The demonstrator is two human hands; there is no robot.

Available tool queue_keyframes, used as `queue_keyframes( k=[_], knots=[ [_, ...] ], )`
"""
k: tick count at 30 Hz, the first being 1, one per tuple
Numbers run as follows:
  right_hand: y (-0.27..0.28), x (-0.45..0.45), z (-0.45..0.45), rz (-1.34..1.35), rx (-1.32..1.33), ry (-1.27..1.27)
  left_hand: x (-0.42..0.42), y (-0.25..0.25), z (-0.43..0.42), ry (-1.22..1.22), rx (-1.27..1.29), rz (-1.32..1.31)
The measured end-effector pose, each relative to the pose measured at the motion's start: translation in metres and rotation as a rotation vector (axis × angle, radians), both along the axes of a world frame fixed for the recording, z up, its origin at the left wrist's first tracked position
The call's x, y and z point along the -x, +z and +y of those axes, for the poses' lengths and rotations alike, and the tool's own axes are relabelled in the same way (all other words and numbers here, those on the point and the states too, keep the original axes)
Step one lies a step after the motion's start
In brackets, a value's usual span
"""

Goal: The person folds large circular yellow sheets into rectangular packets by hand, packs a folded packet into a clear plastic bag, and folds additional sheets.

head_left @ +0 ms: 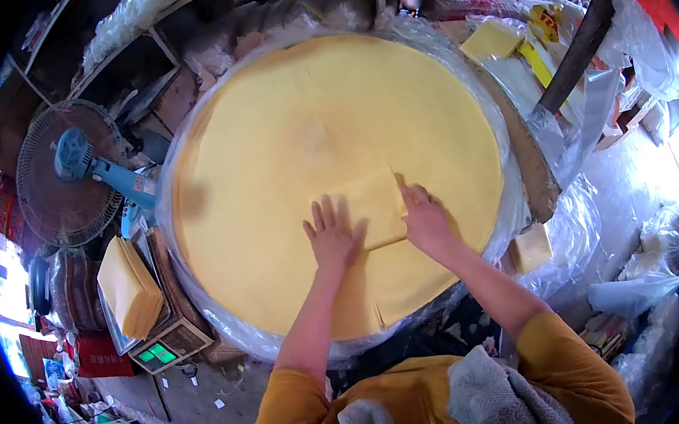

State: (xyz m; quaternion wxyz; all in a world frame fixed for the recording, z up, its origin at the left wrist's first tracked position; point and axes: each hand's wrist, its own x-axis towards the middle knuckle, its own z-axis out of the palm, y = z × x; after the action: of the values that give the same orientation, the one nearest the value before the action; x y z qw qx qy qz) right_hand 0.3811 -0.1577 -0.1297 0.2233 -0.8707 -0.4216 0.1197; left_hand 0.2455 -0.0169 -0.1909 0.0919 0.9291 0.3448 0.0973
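A large round yellow sheet [268, 137], seemingly the top of a stack, lies flat in front of me. Part of it is folded over into a rectangular flap [366, 197] near the middle. My left hand [332, 237] rests flat with fingers spread on the flap's left side. At the flap's right edge is my right hand [426, 219], index finger stretched forward and the other fingers curled under. A thin pointed tip shows just beyond that index finger; I cannot tell whether it is a tool or the sheet's corner. A short slit shows near the sheet's front edge.
Clear plastic [513, 189] rims the round stack. To the left, folded yellow sheets [130, 287] lie on a digital scale [175, 343], beneath a fan [69, 171]. A dark pole [580, 54] slants at the right, near plastic bags [645, 290]. A phone [411, 0] stands at the back.
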Motion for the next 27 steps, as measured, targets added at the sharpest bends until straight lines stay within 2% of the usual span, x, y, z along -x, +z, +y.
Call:
queue_keyframes(
  k=[2,5,7,8,10,14,17,19,20,21,22,23,24,26,27],
  knots=[
    [-0.01,-0.005,0.011,-0.333,-0.064,0.167,-0.001,-0.001,0.0,0.005,0.002,0.019],
    [-0.014,-0.016,0.034,-0.485,0.011,0.334,-0.003,0.007,0.0,0.002,-0.008,0.088],
    [-0.028,-0.025,0.038,-0.376,0.096,0.301,-0.005,0.015,0.001,-0.004,-0.035,0.159],
    [-0.035,-0.027,0.038,-0.317,0.143,0.287,-0.006,0.013,0.005,-0.019,-0.056,0.109],
    [-0.041,-0.027,0.04,-0.317,0.143,0.282,-0.009,0.007,0.013,-0.041,-0.094,0.007],
    [-0.043,-0.028,0.04,-0.33,0.147,0.276,-0.012,0.001,0.013,-0.03,-0.079,0.022],
    [-0.045,-0.03,0.039,-0.3,0.094,0.289,-0.016,-0.008,0.015,-0.102,-0.146,0.047],
    [-0.056,-0.044,0.032,-0.177,-0.025,0.236,-0.019,-0.006,0.025,-0.163,-0.163,0.112],
    [-0.068,-0.05,0.035,-0.109,-0.091,0.249,-0.02,0.0,0.028,-0.122,-0.078,0.116],
    [-0.1,-0.057,0.028,-0.107,-0.252,0.132,-0.02,0.003,0.028,-0.059,0.009,0.113],
    [-0.099,-0.052,0.019,-0.062,-0.275,-0.033,-0.014,-0.002,0.033,-0.051,-0.063,0.017],
    [-0.105,-0.056,0.003,-0.007,-0.413,-0.018,-0.005,0.021,0.025,-0.016,-0.039,0.052],
    [-0.1,-0.054,-0.011,-0.119,-0.407,-0.017,-0.004,0.021,0.029,0.066,0.055,0.227],
    [-0.097,-0.054,-0.023,-0.179,-0.345,-0.032,0.016,-0.007,0.037,0.04,0.216,0.075],
    [-0.098,-0.053,-0.028,-0.195,-0.318,-0.036,0.034,-0.005,0.038,0.041,0.339,-0.061]
  ],
)
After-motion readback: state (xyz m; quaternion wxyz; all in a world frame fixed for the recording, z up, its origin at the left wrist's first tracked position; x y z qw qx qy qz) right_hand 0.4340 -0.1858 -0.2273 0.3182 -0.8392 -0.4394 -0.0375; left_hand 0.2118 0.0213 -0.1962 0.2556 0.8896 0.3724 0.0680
